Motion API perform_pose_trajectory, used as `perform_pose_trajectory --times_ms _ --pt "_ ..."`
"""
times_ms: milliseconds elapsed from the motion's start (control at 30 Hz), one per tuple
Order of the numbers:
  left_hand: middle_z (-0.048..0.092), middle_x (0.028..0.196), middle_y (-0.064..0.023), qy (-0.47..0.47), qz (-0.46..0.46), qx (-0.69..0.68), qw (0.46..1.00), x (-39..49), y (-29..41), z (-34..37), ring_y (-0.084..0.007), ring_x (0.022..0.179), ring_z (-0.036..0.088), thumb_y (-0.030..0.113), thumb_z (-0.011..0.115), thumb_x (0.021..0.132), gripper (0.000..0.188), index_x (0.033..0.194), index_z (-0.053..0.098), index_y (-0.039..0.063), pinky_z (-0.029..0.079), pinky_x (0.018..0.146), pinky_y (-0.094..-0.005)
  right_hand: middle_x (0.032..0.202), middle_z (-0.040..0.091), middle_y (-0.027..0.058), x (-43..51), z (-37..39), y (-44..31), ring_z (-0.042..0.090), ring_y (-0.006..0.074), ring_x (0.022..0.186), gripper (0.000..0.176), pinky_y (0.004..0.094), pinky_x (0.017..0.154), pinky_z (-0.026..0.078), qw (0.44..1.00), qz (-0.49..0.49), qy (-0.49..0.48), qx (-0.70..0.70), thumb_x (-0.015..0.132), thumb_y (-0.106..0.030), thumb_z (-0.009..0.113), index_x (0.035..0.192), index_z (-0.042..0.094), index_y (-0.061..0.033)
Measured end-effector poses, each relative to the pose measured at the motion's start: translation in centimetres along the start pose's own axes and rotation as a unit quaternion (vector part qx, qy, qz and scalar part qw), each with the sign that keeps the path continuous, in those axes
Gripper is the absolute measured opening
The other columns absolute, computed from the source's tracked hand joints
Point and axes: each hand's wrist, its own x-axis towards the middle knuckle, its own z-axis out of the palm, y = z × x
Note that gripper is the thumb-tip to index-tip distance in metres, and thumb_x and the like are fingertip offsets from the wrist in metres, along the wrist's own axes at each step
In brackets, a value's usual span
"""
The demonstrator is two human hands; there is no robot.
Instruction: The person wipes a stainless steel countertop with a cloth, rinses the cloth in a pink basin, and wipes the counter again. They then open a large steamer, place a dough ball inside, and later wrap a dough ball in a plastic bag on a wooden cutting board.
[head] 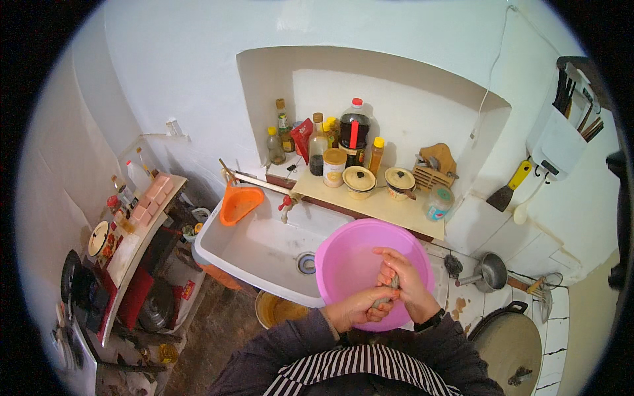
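Both of my hands are over a pink plastic basin point(342, 257), which holds what looks like some cloudy water. Gripped between them is a wet greyish cloth point(384, 298), bunched up and mostly hidden by the fingers. My left hand point(364, 304) closes around its lower end. Above it, my right hand point(401, 277) wraps the upper part, its index finger stretched out to the left. A dark band circles the right wrist. The basin rests partly over the right end of a white sink point(247, 252), whose drain shows beside it.
A tap point(287, 205) with a red handle and an orange triangular strainer point(240, 203) sit at the sink. Bottles and lidded enamel pots point(359, 180) line the ledge behind. To the right are a metal ladle point(488, 272) and a large lidded wok point(510, 351). A bucket point(280, 309) stands below.
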Motion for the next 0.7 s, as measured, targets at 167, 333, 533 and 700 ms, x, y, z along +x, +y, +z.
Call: perform_pose_trajectory --times_ms 167,333,533,700 --pt "0.038 0.06 0.0057 0.056 -0.033 0.078 0.995 0.5 0.3 0.1 -0.0039 0.042 0.026 0.025 0.054 0.092 0.011 0.091 0.052 0.015 0.017 0.037 -0.0198 0.057 0.046 -0.0003 0.4 0.9 -0.1 0.047 0.0109 0.048 0.017 0.026 0.047 0.042 0.967 -0.011 0.103 -0.234 0.098 -0.015 0.052 0.102 0.061 -0.0017" --pt "0.039 0.059 0.0051 0.108 -0.027 0.172 0.979 1.0 -0.3 -0.9 -0.0057 0.043 0.029 0.025 0.056 0.09 0.013 0.087 0.055 0.013 0.017 0.039 -0.0229 0.057 0.049 0.0016 1.0 0.9 1.3 0.047 0.0103 0.046 0.017 0.0258 0.045 0.04 0.951 -0.012 0.123 -0.285 0.098 -0.015 0.052 0.098 0.062 -0.0012" --pt "0.042 0.057 0.0026 0.174 0.031 0.253 0.951 2.3 -1.2 -2.2 -0.0083 0.044 0.032 0.025 0.059 0.089 0.017 0.08 0.055 0.011 0.021 0.039 -0.0266 0.053 0.048 0.0025 1.8 -0.4 2.9 0.045 0.0104 0.043 0.018 0.0273 0.042 0.036 0.94 -0.05 0.135 -0.308 0.098 -0.014 0.05 0.095 0.061 0.0004" --pt "0.049 0.059 -0.0008 0.285 0.061 0.369 0.883 4.2 -2.6 -4.4 -0.0124 0.046 0.043 0.027 0.062 0.087 0.022 0.079 0.059 0.007 0.033 0.04 -0.0294 0.052 0.048 0.0029 2.5 -2.0 4.5 0.044 0.0107 0.04 0.024 0.0283 0.039 0.035 0.934 -0.06 0.188 -0.298 0.099 -0.017 0.048 0.087 0.059 0.0012"
